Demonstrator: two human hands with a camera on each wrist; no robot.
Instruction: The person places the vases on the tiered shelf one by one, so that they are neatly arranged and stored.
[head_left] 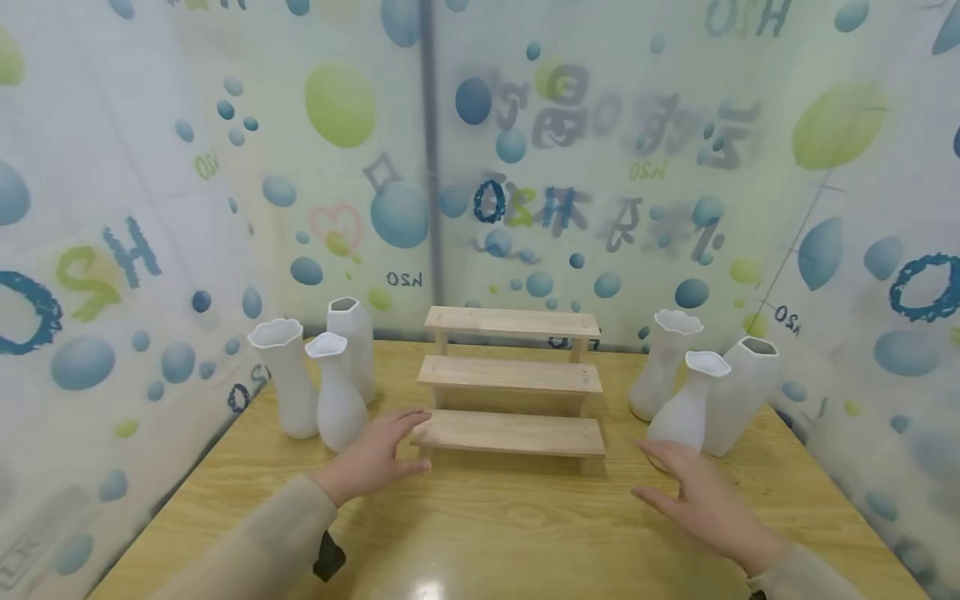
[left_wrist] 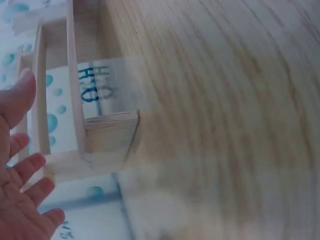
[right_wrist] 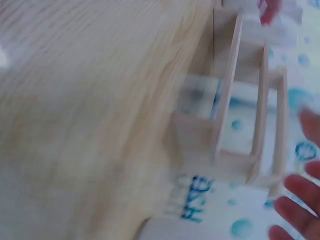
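Wooden stand, 3-tier, qty 1: ctr of frame, on wood-grain surface. L vases, white, qty 3: mid-left. R vases, white, qty 3: mid-right. L hand, lwr left of ctr: spread, thumb apart, fingertips at left end of btm tier; can't tell if touching. R hand, lwr right: spread, thumb apart, near front R vase. Backdrop, w/ bubble print: upper frame.
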